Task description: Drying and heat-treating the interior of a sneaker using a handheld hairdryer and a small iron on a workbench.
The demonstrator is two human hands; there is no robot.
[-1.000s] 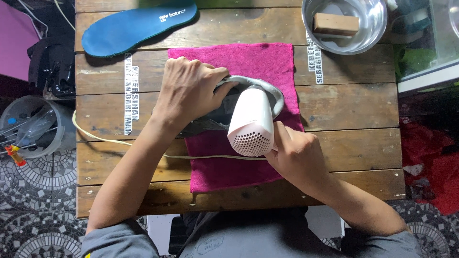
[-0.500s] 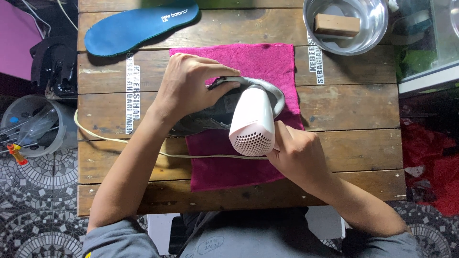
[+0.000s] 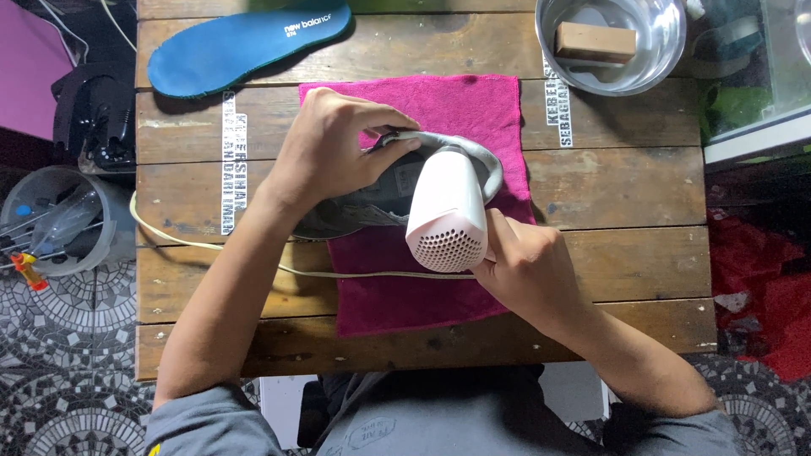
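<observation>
A grey shoe point(image 3: 372, 198) is lain on its side on a pink towel point(image 3: 473, 110) at the middle of the wooden table point(image 3: 625, 177); it is pinned by the left hand point(image 3: 334, 152), fingers curled shut over its collar, seemingly to keep the opening exposed; a pale pink hair dryer point(image 3: 445, 215) is gripped by the closed right hand point(image 3: 528, 270), nozzle aimed into the shoe; a blue insole point(image 3: 245, 46) and a metal bowl point(image 3: 667, 34) holding a wooden block point(image 3: 596, 40) are set well apart at the far edge.
</observation>
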